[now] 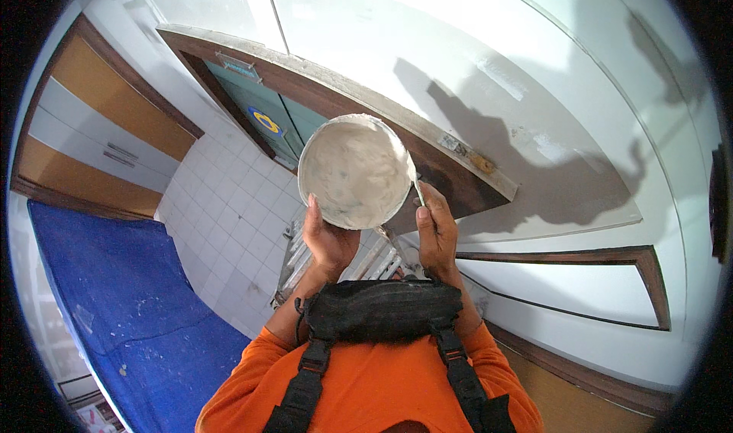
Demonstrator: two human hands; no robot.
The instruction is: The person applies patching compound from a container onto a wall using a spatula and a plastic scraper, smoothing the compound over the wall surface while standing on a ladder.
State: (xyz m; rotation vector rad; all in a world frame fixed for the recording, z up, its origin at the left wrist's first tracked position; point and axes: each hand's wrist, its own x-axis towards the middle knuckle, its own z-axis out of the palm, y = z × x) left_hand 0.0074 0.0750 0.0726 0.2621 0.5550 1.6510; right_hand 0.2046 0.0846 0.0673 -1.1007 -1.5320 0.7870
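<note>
A round tub (304, 154) of greyish-white putty (355, 169) is held up in front of me, its rim crusted with dried paste. My left hand (330, 238) supports it from below at the left, thumb against the outer wall. At the tub's right side, my right hand (437, 231) pinches a thin putty knife (418, 190) coated in paste. The blade is seen edge-on, close against the rim. Much of the knife's handle is hidden by my fingers.
Below the tub stands a paint-spotted ladder (374, 263). A wooden-handled scraper (477, 160) lies on the door-frame ledge (343, 101). Patched wall (534, 127) rises at the right. A blue sheet (130, 303) covers something at the left, near a wardrobe (114, 131).
</note>
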